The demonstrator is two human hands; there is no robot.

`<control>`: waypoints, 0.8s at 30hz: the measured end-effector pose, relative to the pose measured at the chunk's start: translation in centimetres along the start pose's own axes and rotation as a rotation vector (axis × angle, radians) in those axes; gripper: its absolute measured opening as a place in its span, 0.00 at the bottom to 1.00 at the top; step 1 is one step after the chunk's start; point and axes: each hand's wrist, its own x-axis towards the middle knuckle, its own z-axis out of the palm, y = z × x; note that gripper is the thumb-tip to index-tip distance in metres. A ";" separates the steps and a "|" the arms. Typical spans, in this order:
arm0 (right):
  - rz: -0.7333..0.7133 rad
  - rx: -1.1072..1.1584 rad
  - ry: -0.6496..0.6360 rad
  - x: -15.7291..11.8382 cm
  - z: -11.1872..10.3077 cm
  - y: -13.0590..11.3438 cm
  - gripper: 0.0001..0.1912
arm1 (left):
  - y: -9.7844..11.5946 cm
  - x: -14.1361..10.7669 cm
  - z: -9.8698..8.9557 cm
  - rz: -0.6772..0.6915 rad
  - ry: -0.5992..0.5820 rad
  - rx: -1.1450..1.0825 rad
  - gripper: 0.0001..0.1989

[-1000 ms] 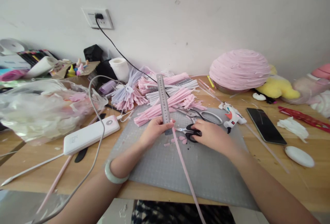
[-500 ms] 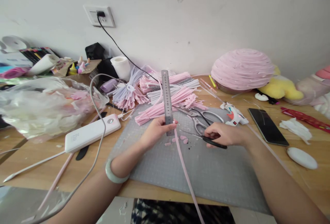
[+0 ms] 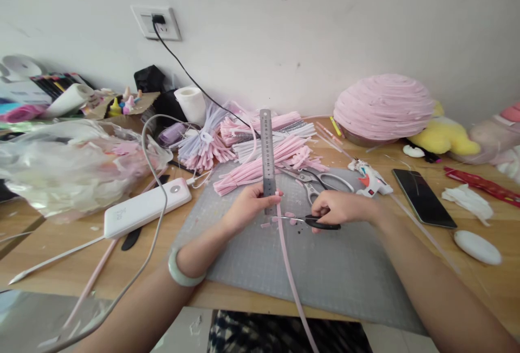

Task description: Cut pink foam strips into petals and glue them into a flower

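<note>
White power bank [image 3: 144, 209], dark phone [image 3: 424, 198] near white oval object [image 3: 478, 247], wall socket [image 3: 145, 20]

Right hand [image 3: 333, 208] and its scissors [image 3: 326, 226] farther left than half a second ago, blades [image 3: 296, 219] at the pink strip [image 3: 286, 258].

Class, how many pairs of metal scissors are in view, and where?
2: black-handled metal scissors in the right hand, and grey-handled metal scissors on the grey cutting mat, beyond that hand. More may be hidden.
</note>
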 end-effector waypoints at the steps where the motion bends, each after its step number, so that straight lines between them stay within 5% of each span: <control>1: -0.007 0.005 -0.004 0.1 -0.1 0.1 0.17 | -0.1 0.0 0.0 0.002 -0.007 0.002 0.13; 14: -0.141 0.004 0.028 0.5 -0.5 0.6 0.16 | -0.6 0.2 -0.2 0.000 -0.020 -0.008 0.15; 24: -0.102 -0.040 0.103 0.8 -0.5 0.5 0.19 | -0.4 0.5 -0.2 -0.015 0.026 -0.006 0.15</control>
